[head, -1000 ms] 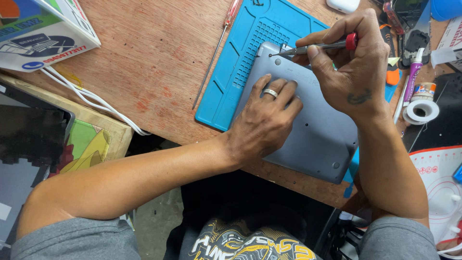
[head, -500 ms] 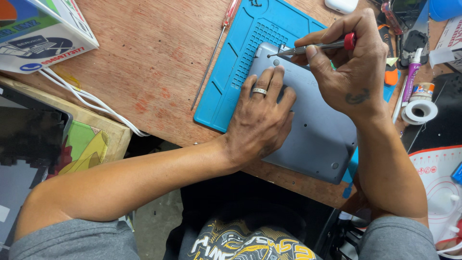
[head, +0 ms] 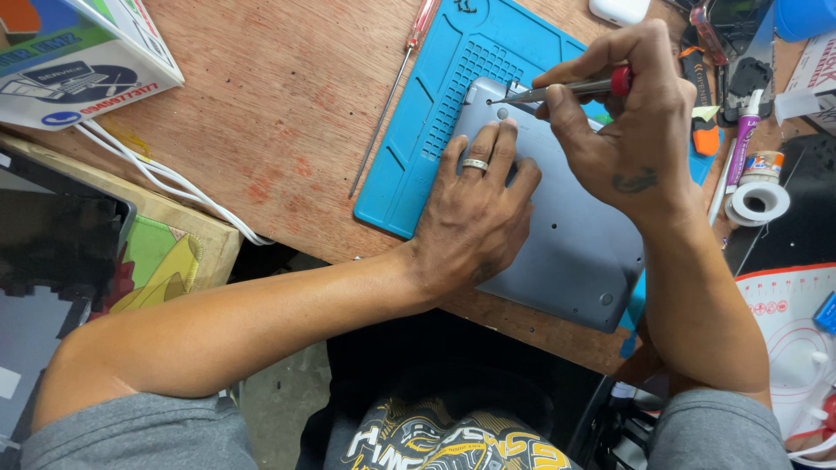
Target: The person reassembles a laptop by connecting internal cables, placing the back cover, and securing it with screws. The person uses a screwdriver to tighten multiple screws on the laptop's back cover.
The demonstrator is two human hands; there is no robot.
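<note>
Head view: left hand [head: 475, 222] lies flat, fingers spread, on the grey laptop underside [head: 566, 235] (over a blue silicone mat [head: 418, 139]); right hand [head: 627, 122], at 2 o'clock, pinches a red-capped metal screwdriver [head: 566, 89].

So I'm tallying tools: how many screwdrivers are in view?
2: one in the right hand, a screwdriver tipped on the grey laptop; one long screwdriver on the wooden table. Clutter at right may hide more.

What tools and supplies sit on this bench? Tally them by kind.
Screwdrivers: 2, one in the right hand, one red-handled on the wood
Blue repair mats: 1
Grey laptops: 1, under the left hand
Tape rolls: 1
Total: 5
</note>
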